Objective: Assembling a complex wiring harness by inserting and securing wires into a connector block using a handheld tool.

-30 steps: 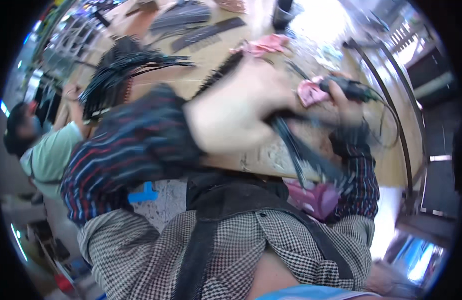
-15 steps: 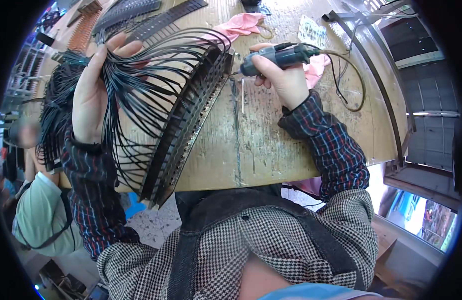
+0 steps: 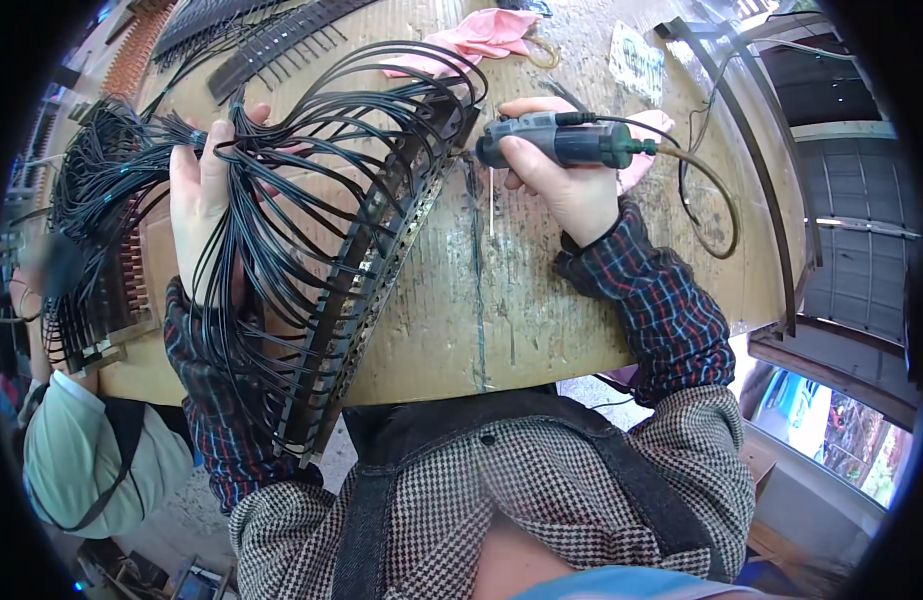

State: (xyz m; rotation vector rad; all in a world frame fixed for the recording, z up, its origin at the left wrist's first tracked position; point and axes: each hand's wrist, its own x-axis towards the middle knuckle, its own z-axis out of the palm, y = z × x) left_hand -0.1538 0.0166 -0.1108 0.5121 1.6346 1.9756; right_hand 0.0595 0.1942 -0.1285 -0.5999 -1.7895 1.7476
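My left hand (image 3: 195, 200) is closed around a thick bundle of thin black cables (image 3: 267, 225). The cables fan out to a long black connector strip (image 3: 367, 255) with metal contacts along its right side. This strip stands at a slant, its near end at the table's front edge. A grey and dark green power screwdriver (image 3: 562, 142) with a cord lies in the grip of my right hand (image 3: 560, 188). Its nose points left toward the strip's far end; the tip is too hard to make out to tell whether it touches.
Another cable bundle (image 3: 92, 190) lies at the left, near a co-worker in a light green top (image 3: 82, 440). Behind are a black strip (image 3: 282, 45), a pink cloth (image 3: 482, 38) and a printed white packet (image 3: 637, 62). A dark metal rail (image 3: 747, 160) edges the table's right.
My left hand has shifted slightly right and down with the cables, its fingers closing in more. The connector strip has turned a little, showing more of its contact side. My right hand stays nearly in place.
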